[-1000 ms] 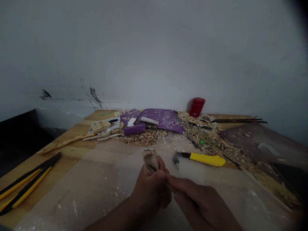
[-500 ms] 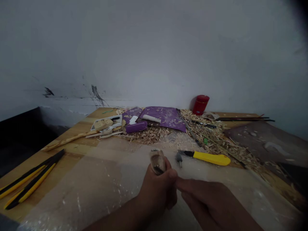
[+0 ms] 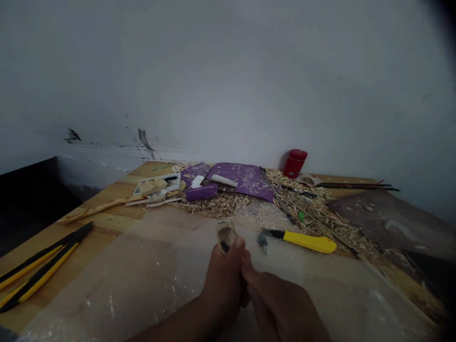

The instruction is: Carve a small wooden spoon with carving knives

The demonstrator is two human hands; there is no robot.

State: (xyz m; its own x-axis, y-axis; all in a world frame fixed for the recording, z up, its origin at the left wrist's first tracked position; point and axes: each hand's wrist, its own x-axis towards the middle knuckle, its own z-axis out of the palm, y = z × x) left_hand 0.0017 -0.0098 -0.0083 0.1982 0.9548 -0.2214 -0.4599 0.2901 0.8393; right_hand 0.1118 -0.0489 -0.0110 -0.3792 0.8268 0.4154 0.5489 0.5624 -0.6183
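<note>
- My left hand (image 3: 223, 278) is curled shut, with the fingers wrapped round a small pale carving (image 3: 226, 237) and the thumb pressed against its near side.
- The carving sits at the top of that grip, its upper end showing above my fingers. A dark mark on it lies just above my thumb; the lower part is hidden in my hand.
- Its long axis points roughly upright and away from me, with a slight lean. I can't judge the lean exactly from this view.
- My right hand (image 3: 280, 304) is the other one near it, lying just to the right of and below the carving. Its fingers are bent and pressed together, and its thumb (image 3: 248, 274) meets my left hand. I can't tell whether it holds anything, as my left hand hides whatever lies between them.
- Just right of my grip lies a small metal bit (image 3: 262, 241), and beyond it a yellow utility knife (image 3: 309, 243), lying roughly crosswise.
- Ahead of my hands, pale wood shavings (image 3: 223, 205) lie heaped round a purple mat (image 3: 242, 181).
- Further right, past the knife, a steel file (image 3: 277, 197) rests in the shavings, and a red canister (image 3: 295, 164) stands by the wall beyond.
- Well to the left of my grip lie two black-and-yellow utility knives (image 3: 44, 270), side by side on the wooden bench (image 3: 153, 168).
</note>
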